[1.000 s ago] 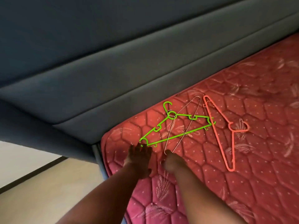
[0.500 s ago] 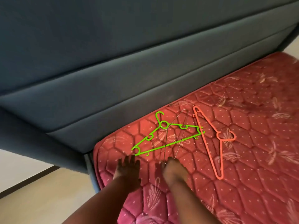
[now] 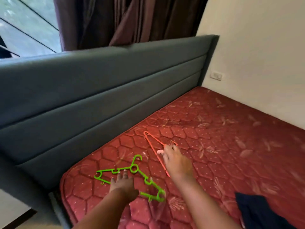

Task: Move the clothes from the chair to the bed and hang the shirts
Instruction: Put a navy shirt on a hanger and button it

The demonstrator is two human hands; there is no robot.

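2 hangers point(image 3: 134, 169) point(image 3: 153, 148) on mattress point(image 3: 222, 146) before headboard point(image 3: 99, 90), cloth point(image 3: 257, 210) right.

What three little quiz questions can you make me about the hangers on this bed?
1. True or false: the green hanger hangs on a rail.
2. Which hand is on the orange hanger? A) left hand B) right hand
3. Fill in: the dark blue cloth lies on the red ____.

Key
1. False. It lies flat on the mattress, with the left hand's fingers over it.
2. B. The right hand's fingers are at the orange hanger, near its hook end.
3. Mattress.
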